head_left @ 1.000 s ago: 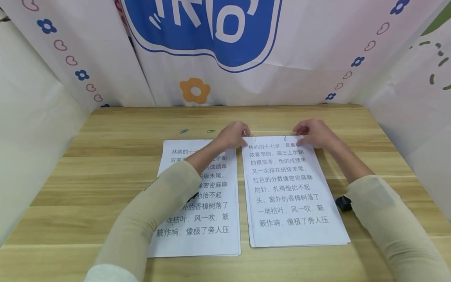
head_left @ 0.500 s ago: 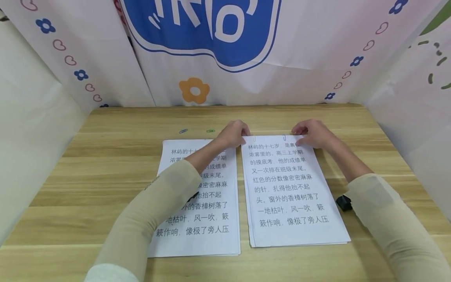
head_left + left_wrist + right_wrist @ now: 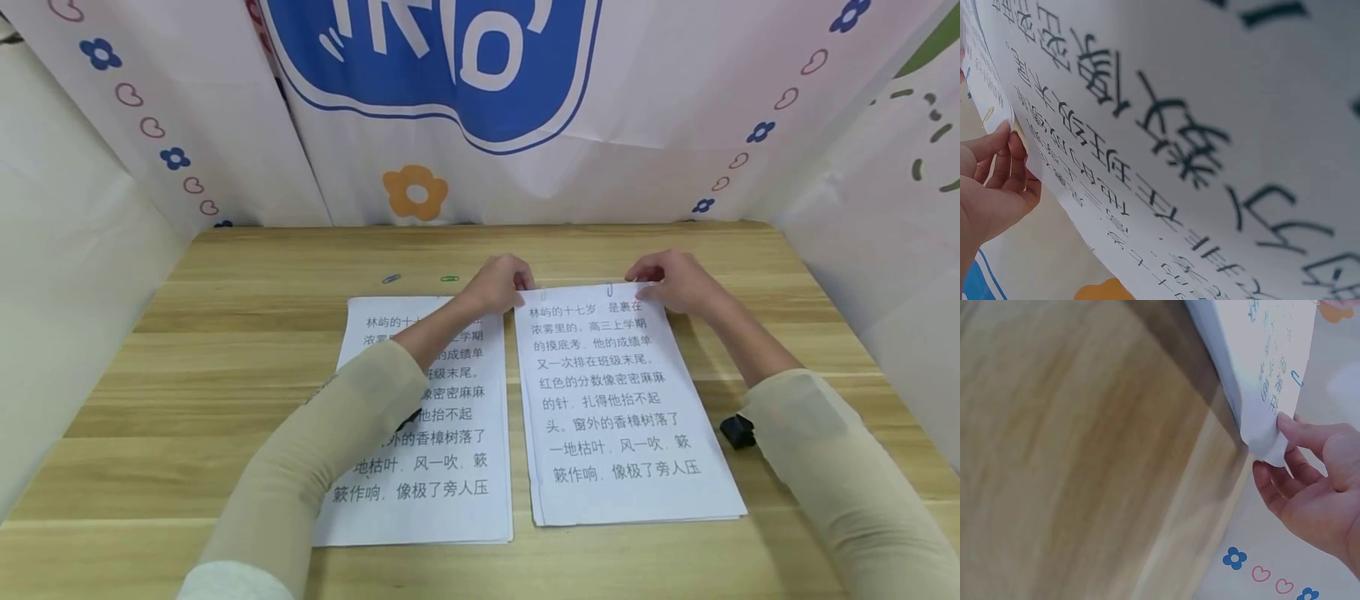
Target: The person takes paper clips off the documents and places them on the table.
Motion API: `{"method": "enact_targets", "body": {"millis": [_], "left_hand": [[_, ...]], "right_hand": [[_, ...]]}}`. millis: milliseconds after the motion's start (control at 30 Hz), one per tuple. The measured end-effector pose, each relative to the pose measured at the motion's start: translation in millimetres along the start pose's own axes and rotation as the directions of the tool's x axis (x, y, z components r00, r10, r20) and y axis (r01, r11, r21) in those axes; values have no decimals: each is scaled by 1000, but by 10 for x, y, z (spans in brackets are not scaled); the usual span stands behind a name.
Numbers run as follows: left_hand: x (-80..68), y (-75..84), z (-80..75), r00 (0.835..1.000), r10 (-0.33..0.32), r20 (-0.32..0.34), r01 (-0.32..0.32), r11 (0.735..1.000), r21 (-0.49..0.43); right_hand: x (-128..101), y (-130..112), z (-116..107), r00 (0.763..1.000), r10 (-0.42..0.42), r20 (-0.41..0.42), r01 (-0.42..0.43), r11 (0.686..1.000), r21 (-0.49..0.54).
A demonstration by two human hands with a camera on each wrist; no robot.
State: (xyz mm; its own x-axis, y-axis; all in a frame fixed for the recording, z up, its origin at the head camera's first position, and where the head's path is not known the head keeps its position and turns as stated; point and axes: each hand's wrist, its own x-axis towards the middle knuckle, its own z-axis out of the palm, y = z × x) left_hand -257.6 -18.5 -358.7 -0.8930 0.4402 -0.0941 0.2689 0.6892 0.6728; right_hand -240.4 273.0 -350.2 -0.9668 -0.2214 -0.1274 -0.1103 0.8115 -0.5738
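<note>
You've got a wooden table with two printed paper stacks side by side. The right stack is the one you're working: your left hand pinches its top left corner, your right hand pinches the top right corner, lifting it slightly. A small blue paper clip sits on its top edge.

I see white paper stacks printed with black characters on a pale striped wood-grain table. A blue clip sits on the right stack's top edge; a blue clip and a green one lie loose. My sleeves are beige. The backdrop is white with a blue logo, an orange flower, small blue flowers and pink hearts.
</note>
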Motion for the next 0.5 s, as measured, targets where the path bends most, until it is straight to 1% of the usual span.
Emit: {"method": "enact_targets", "body": {"millis": [133,233,500], "left_hand": [[2,-10,8,1000,25,-10,-25,1000,-18],[-2,-17,9,999,31,-18,-32,999,-43],[-16,-29,-2,998,50,-49,-57,989,-138]], "right_hand": [[-24,0,-22,1000,-8,-27,9,1000,18],[-41,1,-35,999,-8,-37,9,1000,26],[-73,14,-64,999,-10,-43,11,999,37]]}}
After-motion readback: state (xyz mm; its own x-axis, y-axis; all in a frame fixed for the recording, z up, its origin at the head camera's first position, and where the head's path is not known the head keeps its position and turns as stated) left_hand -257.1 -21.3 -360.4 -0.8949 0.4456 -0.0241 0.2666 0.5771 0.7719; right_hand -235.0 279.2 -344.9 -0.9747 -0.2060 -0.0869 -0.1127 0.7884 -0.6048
